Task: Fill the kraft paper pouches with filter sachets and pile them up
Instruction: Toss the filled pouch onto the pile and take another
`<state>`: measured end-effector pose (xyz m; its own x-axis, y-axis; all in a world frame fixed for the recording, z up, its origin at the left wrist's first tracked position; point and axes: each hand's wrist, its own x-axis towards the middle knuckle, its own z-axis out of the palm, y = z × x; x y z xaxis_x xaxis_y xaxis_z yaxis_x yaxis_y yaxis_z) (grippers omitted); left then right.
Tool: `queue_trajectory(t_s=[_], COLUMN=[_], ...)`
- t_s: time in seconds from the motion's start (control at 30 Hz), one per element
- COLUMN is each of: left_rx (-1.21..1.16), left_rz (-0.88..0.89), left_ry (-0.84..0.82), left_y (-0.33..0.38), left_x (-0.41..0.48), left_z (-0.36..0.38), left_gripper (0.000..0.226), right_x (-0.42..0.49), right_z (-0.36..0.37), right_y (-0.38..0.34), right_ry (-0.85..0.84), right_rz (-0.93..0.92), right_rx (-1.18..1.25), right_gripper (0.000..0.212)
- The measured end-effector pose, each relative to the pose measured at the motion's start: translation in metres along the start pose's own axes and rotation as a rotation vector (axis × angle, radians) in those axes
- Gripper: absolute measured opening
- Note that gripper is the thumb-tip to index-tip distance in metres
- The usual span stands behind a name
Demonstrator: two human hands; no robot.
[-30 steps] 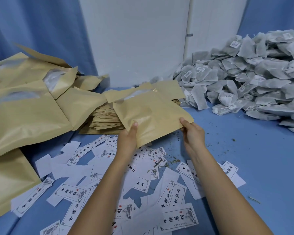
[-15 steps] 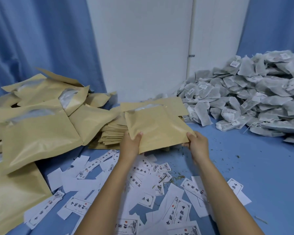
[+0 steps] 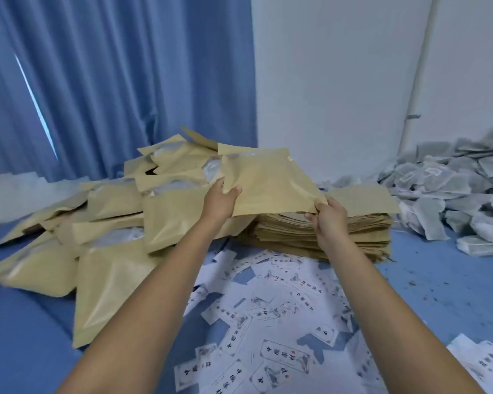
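I hold one kraft paper pouch (image 3: 271, 183) in the air with both hands. My left hand (image 3: 219, 201) grips its left edge and my right hand (image 3: 329, 218) pinches its lower right corner. The pouch hangs above the flat stack of empty kraft pouches (image 3: 362, 231). To the left lies a loose pile of filled kraft pouches (image 3: 111, 240), some showing clear windows. The heap of grey-white filter sachets (image 3: 456, 189) sits at the far right against the wall.
Printed white paper labels (image 3: 268, 322) are strewn over the blue tabletop (image 3: 453, 294) in front of me. Blue curtains (image 3: 111, 81) hang behind the filled pile, and a white wall (image 3: 339, 81) stands behind the stack. Dark crumbs dot the blue surface at right.
Both hands have lifted the pouch up and carried it leftward, from in front of the empty stack toward the filled pile. The view has swung left with it.
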<state>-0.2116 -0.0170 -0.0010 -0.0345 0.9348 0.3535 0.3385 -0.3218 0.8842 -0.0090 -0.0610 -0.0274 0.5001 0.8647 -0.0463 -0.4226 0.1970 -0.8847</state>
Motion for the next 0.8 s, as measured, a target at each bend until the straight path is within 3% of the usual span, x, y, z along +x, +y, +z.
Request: queue_trajectory(t_s=[0.1,0.23,0.33,0.4,0.43,0.47,0.53,0.6,0.7,0.8], left_rx=[0.049,-0.16,-0.725,-1.221,-1.331,-1.32,-1.053,-0.866,-0.86,-0.695], left_rz=[-0.063,-0.167,-0.316,-0.357,-0.388,-0.418,-0.489,-0.566,-0.625,-0.603], left_ry=[0.063,0.125,0.154,0.171,0.168,0.154,0.102,0.014,-0.046,-0.158], left_y=[-0.018,-0.034,-0.026,-0.02,-0.021,-0.025,-0.038,-0.05,-0.057,-0.054], left_x=[0.002,0.007,0.029,0.046,0.052,0.056,0.057,0.051,0.045,0.041], left_z=[-0.055,-0.132,-0.184,-0.208,-0.215,-0.218,-0.208,-0.185,-0.149,-0.113], left_gripper=[0.043,0.031,0.032,0.05,0.061,0.069,0.073,0.07,0.072,0.064], right_x=[-0.016,-0.035,-0.04,-0.036,-0.035,-0.033,-0.029,-0.024,-0.023,-0.013], right_z=[0.047,0.121,0.187,0.22,0.231,0.237,0.239,0.232,0.212,0.183], right_y=[0.029,0.061,0.057,0.05,0.049,0.05,0.059,0.073,0.091,0.091], right_ry=[-0.045,-0.153,-0.303,-0.452,-0.55,-0.641,-0.763,-0.756,-0.772,-0.703], right_rz=[0.062,0.112,0.194,0.315,0.446,0.553,0.603,0.533,0.463,0.18], right_rx=[0.073,0.099,0.283,0.388,0.438,0.435,0.294,0.12,-0.058,-0.441], right_gripper=[0.027,0.028,0.032,0.038,0.039,0.04,0.038,0.039,0.034,0.025])
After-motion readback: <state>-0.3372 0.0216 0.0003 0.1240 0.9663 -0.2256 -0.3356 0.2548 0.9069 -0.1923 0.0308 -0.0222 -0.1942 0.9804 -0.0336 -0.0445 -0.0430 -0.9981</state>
